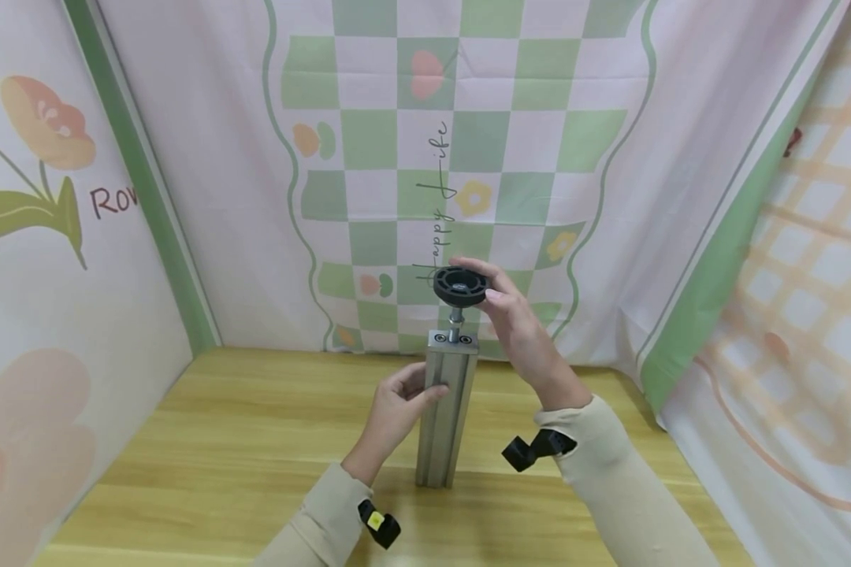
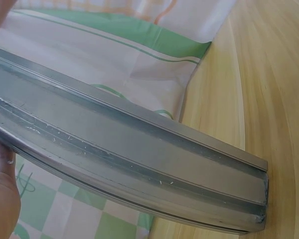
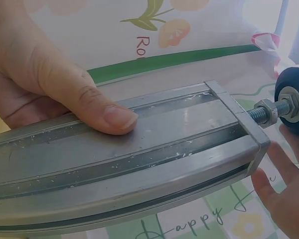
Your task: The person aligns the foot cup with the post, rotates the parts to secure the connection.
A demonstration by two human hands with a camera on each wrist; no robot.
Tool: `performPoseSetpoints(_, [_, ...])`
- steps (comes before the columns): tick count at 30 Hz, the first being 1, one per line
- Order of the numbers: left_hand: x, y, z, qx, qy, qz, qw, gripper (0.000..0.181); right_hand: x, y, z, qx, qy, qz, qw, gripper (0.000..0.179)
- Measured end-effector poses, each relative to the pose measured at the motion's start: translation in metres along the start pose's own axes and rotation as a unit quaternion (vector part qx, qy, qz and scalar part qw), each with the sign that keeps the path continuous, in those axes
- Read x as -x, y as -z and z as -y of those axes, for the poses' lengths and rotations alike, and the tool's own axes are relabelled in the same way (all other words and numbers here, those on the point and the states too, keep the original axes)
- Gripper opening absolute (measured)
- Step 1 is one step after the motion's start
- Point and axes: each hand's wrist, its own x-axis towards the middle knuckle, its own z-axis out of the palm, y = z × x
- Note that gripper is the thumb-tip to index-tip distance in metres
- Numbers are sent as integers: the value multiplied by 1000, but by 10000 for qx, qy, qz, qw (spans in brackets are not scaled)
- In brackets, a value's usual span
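An aluminium profile [image 1: 445, 417] stands upright on the table, with side grooves and a bolted end plate [image 1: 436, 346] on top. From that plate rises a levelling foot [image 1: 459, 299]: a threaded stud with a nut and a round black base facing up. My left hand [image 1: 395, 405] grips the profile in its upper half, and the thumb [image 3: 107, 112] lies flat across its face in the right wrist view. At the black base, my right hand [image 1: 528, 339] holds the rim, thumb at the near right edge and fingers behind. Small whitish flecks dot the profile's grooves.
The profile's lower end rests on a wood-grain table [image 1: 255, 441]. Printed cloth [image 1: 369, 189] hangs behind, and more cloth walls the left and right sides. A small black camera mount [image 1: 539, 450] sits on each wrist.
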Motion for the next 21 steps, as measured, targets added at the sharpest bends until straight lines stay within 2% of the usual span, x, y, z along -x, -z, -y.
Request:
performPoseSetpoints(4, [0, 0, 0, -24, -26, -13, 10000, 40, 2, 2, -2, 70, 8, -214, 9997, 46])
performPoseSetpoints(9, [0, -1, 1, -5, -46, -5, 10000, 40, 6, 3, -3, 330, -223, -669, 9970, 32])
performPoseSetpoints(13, [-1, -1, 1, 3, -68, -9, 10000, 39, 7, 2, -2, 351, -308, -884, 9950, 22])
performPoseSetpoints(17, [-1, -1, 2, 2, -77, -21, 10000, 38, 5, 1, -1, 541, -112, -1017, 9933, 20])
performPoseSetpoints(21, [-1, -1, 3, -18, -102, -26, 9999, 37, 1, 1, 0, 953, 110, -1129, 9890, 22])
